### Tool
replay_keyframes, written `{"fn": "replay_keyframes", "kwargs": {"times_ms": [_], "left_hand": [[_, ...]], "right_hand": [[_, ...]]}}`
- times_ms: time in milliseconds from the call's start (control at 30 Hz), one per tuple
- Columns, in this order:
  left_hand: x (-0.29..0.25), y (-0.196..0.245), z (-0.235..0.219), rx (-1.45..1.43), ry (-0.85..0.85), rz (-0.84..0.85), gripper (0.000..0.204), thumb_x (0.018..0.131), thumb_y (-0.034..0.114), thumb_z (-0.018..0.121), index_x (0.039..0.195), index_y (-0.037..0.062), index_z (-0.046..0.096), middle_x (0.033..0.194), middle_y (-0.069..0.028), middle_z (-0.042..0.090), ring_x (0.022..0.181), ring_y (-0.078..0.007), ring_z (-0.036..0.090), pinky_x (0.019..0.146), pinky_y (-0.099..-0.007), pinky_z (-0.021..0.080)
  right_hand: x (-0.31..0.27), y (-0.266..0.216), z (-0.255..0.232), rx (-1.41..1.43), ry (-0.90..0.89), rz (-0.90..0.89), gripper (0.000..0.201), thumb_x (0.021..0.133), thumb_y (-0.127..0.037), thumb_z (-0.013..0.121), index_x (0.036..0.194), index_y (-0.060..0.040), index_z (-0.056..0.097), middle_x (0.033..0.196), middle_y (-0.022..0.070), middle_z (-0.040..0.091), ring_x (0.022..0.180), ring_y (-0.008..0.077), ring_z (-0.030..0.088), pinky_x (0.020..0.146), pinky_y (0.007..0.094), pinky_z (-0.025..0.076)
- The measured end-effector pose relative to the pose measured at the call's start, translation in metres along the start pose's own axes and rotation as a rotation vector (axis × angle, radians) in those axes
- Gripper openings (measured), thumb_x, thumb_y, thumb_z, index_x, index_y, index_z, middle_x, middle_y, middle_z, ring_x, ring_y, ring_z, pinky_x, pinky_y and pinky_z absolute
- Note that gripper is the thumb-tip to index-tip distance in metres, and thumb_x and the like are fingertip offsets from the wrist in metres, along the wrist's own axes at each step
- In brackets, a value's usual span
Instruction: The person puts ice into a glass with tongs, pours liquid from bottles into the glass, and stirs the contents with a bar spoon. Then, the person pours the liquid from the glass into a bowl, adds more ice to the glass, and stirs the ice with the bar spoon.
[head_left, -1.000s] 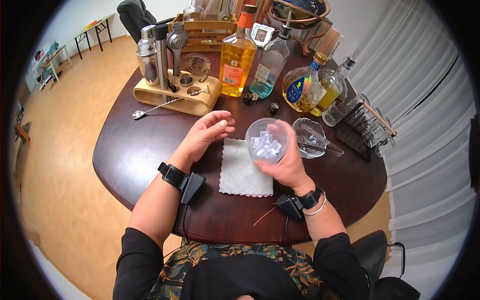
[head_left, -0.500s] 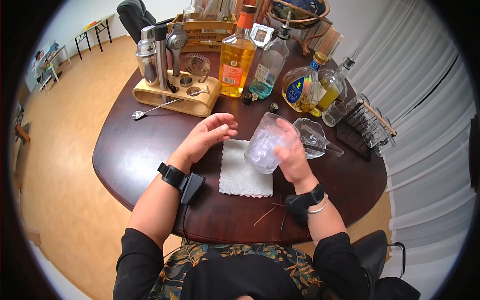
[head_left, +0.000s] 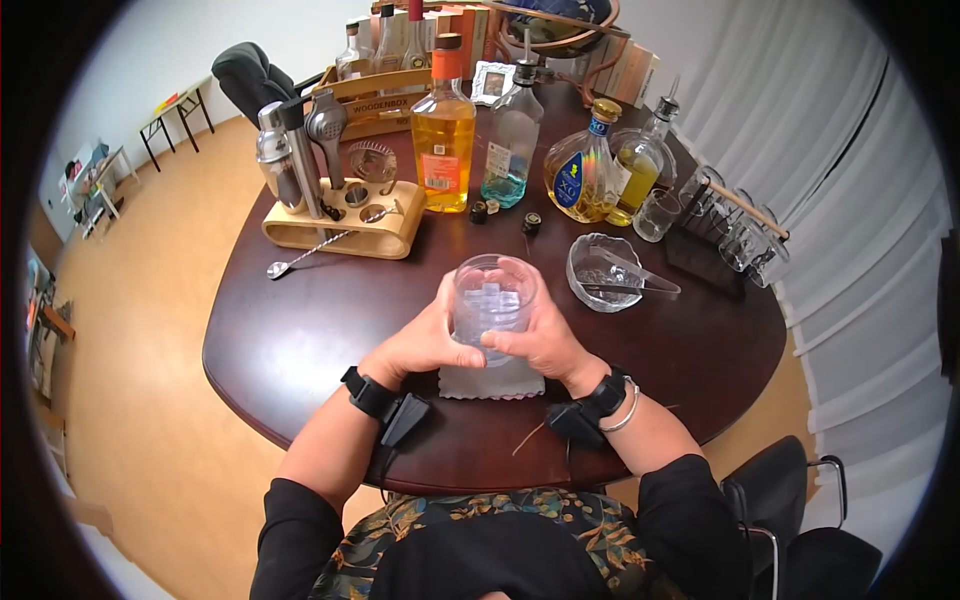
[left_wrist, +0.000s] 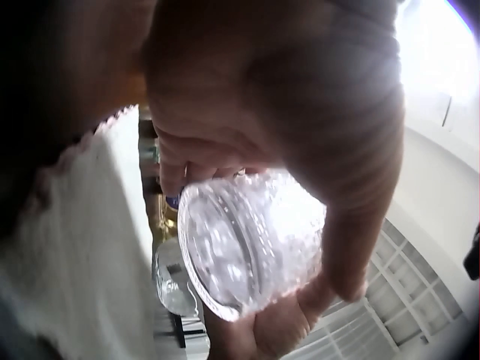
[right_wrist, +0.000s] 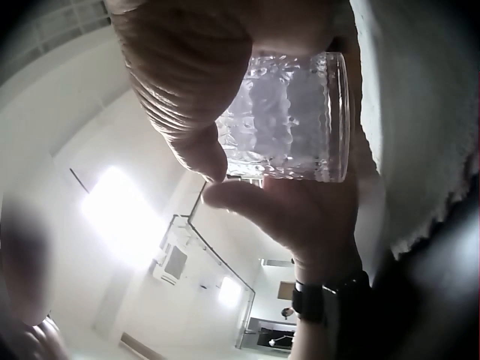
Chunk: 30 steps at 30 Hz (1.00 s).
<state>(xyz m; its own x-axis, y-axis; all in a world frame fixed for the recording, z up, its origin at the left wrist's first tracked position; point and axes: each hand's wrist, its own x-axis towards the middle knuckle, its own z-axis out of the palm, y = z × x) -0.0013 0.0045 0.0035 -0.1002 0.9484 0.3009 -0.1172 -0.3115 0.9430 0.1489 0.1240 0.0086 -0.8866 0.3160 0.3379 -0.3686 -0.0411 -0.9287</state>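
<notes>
A clear textured glass tumbler (head_left: 492, 305) with several ice cubes in it is held between both hands over the white cloth (head_left: 490, 384). My left hand (head_left: 420, 335) grips its left side and my right hand (head_left: 548, 338) its right, the two thumbs close together at the near side. In the left wrist view the tumbler (left_wrist: 262, 244) shows its thick base, raised off the cloth (left_wrist: 90, 255). From the right wrist, the patterned wall of the tumbler (right_wrist: 281, 120) appears between the hands. The far fingers are mostly hidden behind the glass.
A glass bowl (head_left: 590, 290) with tongs (head_left: 645, 285) sits to the right. Farther back stand an orange-labelled bottle (head_left: 442, 140), other bottles, a wooden bar-tool stand (head_left: 390, 238) with a bar spoon (head_left: 285, 268), and a glass rack (head_left: 700, 245). Small dark stoppers (head_left: 531, 222) lie near the bottles.
The right hand has brought the tumbler from a tilted position at the right to the middle, more upright. The left hand has moved in and taken hold of it. The head view has shifted slightly.
</notes>
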Motion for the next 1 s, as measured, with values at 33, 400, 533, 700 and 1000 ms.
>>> {"fn": "replay_keyframes", "kwargs": {"times_ms": [33,400,533,700,1000], "left_hand": [[0.001,-0.003,0.000,0.016,0.037,0.013,0.127,0.052,0.034,0.094,0.147,0.0024,0.017,0.143,-0.0133,0.036,0.135,-0.0233,0.034,0.112,-0.0375,0.027],[0.008,0.022,0.015,0.960,0.340,0.277,0.093,0.055,0.021,0.088,0.133,0.0017,0.040,0.123,-0.0136,0.053,0.119,-0.0233,0.051,0.101,-0.0372,0.042],[0.007,0.029,0.012,1.392,0.397,0.484,0.085,0.057,0.013,0.084,0.131,0.0018,0.042,0.122,-0.0136,0.053,0.115,-0.0231,0.052,0.096,-0.0373,0.044],[0.014,0.024,0.014,0.301,0.540,0.155,0.088,0.060,0.013,0.082,0.134,0.0023,0.035,0.121,-0.0123,0.050,0.114,-0.0222,0.050,0.097,-0.0362,0.043],[0.011,-0.003,0.010,0.803,0.461,0.367,0.090,0.060,0.016,0.086,0.133,0.0017,0.036,0.123,-0.0139,0.050,0.116,-0.0260,0.051,0.100,-0.0377,0.042]], "right_hand": [[-0.001,0.003,0.003,-0.051,-0.010,-0.019,0.088,0.075,-0.009,0.079,0.143,-0.0086,0.023,0.133,0.0103,0.040,0.125,0.0203,0.042,0.105,0.0347,0.037],[-0.004,-0.023,-0.030,-0.698,-0.018,-0.010,0.103,0.077,-0.054,0.072,0.146,-0.0007,0.017,0.143,0.0221,0.024,0.129,0.0319,0.040,0.107,0.0421,0.034],[-0.013,-0.019,-0.056,-0.477,0.218,0.036,0.092,0.083,-0.049,0.069,0.144,0.0021,0.022,0.139,0.0215,0.033,0.122,0.0256,0.046,0.102,0.0389,0.040],[-0.017,-0.003,-0.067,-0.188,0.289,0.141,0.078,0.090,-0.043,0.064,0.141,0.0032,0.027,0.135,0.0174,0.041,0.117,0.0189,0.047,0.100,0.0319,0.040],[-0.020,-0.007,-0.061,-0.227,0.244,0.102,0.073,0.092,-0.049,0.057,0.140,0.0000,0.032,0.125,0.0096,0.049,0.105,0.0152,0.055,0.090,0.0279,0.043]]}}
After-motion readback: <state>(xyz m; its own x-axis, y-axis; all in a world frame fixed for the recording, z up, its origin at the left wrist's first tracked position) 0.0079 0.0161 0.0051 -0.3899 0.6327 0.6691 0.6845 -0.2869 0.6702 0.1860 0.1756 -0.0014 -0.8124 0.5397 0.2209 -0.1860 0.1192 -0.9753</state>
